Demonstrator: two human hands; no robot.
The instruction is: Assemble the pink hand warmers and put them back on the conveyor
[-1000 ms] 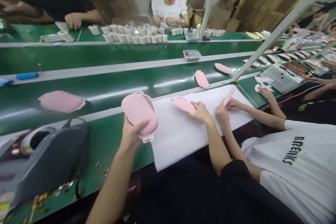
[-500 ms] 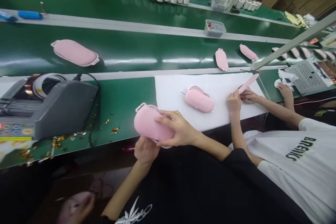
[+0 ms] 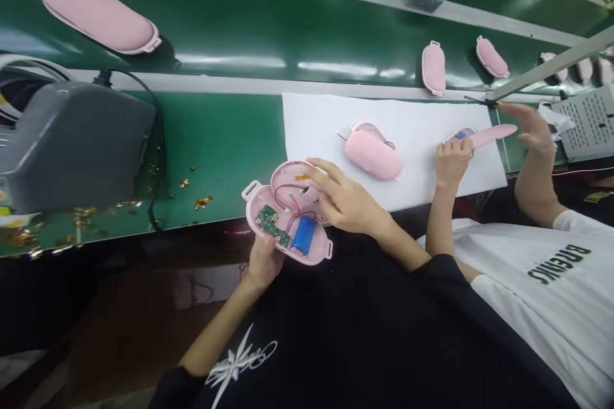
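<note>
The green conveyor belt (image 3: 230, 32) runs across the far half of the view, carrying a closed pink case (image 3: 93, 11) at far left and two more (image 3: 433, 68) at far right. Nearer lies a white sheet (image 3: 316, 128) on the bench, with another pink unit (image 3: 373, 154) resting on it, and a grey machine (image 3: 71, 140) sits at left among scattered gold flecks.

At the near edge of the bench the opened pink shell (image 3: 288, 211) now lies with its inside facing up: half a second ago it was closed, pink back outward, in both hands. A green circuit board (image 3: 271, 222), red wires and a blue battery (image 3: 304, 233) are exposed, so the inner parts appear ready for work or checking.

The left hand (image 3: 263, 259) cups the shell from beneath, fingers curled round its near edge. The right hand (image 3: 348, 201) rests on the shell's right side, fingers spread and loosely extended, pinching nothing.

To the right, a co-worker's hand (image 3: 451, 158) holds another pink piece on the sheet.
</note>
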